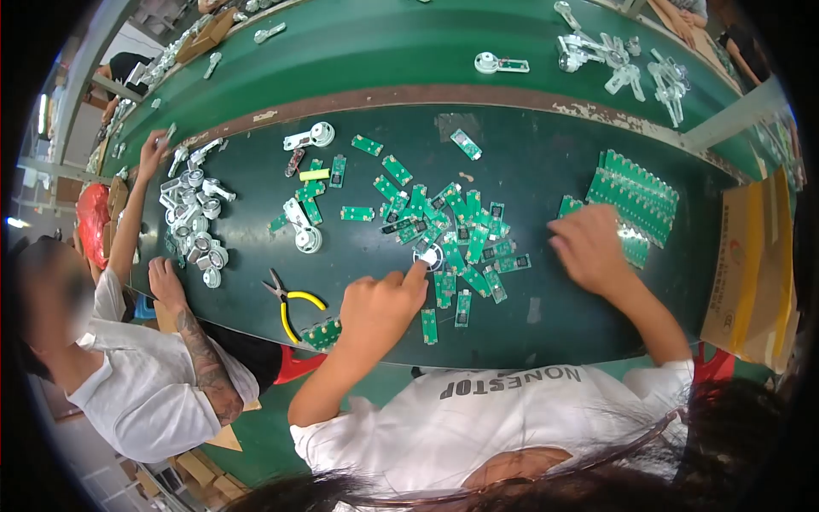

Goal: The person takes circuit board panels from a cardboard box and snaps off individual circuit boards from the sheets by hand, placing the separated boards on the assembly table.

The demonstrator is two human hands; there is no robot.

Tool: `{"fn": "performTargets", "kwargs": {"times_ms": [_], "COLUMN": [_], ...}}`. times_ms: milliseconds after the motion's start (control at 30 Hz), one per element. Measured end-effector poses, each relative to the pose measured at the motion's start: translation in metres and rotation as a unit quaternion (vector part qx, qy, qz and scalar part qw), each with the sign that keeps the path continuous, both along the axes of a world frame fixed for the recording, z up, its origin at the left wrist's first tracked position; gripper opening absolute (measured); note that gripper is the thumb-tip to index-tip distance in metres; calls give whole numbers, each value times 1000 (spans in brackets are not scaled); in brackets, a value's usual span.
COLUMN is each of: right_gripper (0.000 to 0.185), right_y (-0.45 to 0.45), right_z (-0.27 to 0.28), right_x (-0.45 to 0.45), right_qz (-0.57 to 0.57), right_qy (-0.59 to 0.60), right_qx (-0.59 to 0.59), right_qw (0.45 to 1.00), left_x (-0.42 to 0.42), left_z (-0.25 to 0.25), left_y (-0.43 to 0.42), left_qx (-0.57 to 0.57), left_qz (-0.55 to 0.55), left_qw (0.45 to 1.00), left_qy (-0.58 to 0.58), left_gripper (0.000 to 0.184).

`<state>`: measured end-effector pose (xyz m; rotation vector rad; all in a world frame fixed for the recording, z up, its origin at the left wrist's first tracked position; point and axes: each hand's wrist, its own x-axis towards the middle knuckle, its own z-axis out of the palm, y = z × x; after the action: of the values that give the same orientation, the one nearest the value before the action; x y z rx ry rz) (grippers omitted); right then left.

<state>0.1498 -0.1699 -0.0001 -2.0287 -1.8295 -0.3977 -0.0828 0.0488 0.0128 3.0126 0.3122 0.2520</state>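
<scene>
My left hand (381, 311) is closed, its fingertips on a small white round plastic part (429, 256) at the near edge of a loose pile of green circuit boards (461, 226). The palm and fingers hide the rest of that part. Over to the right, my right hand (591, 247) has its fingers curled together. Whatever is between them is hidden. One green board (570, 205) shows just above its knuckles, and joined green board panels (636, 198) lie behind it.
Yellow-handled pliers (293, 303) lie left of my left arm. White plastic housings (198, 218) are heaped farther left, beside a co-worker (153, 367). A cardboard box (746, 273) stands at the right edge. Beyond a raised ledge, a green belt (384, 64) carries more white parts.
</scene>
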Motion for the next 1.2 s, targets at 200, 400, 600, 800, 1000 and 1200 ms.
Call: {"fn": "performTargets", "kwargs": {"times_ms": [200, 400, 600, 800, 1000, 1200], "right_gripper": [34, 39, 23, 17, 15, 23], "right_y": [90, 117, 164, 195, 159, 198], "right_z": [-17, 3, 5, 2, 18, -10], "right_x": [-57, -63, -87, -65, 34, 89], "right_qz": [181, 171, 263, 225, -82, -104], "right_qy": [-5, 109, 296, 664, 760, 782], "right_qx": [12, -60, -17, 42, 139, -91], "right_qw": [983, 977, 918, 711, 630, 608], "left_x": [2, -14, -28, -34, -111, -149], "left_z": [-10, -12, 11, 30, 8, -13], "left_y": [5, 32, 55, 73, 75, 32], "left_qx": [-38, -169, -508, -657, -709, -771], "left_qz": [52, 60, 65, 170, 241, 238], "left_qw": [998, 980, 851, 692, 595, 488], "left_qy": [-9, -81, -119, -245, -292, -333], "left_gripper": [20, 15, 7, 16, 23, 23]}}
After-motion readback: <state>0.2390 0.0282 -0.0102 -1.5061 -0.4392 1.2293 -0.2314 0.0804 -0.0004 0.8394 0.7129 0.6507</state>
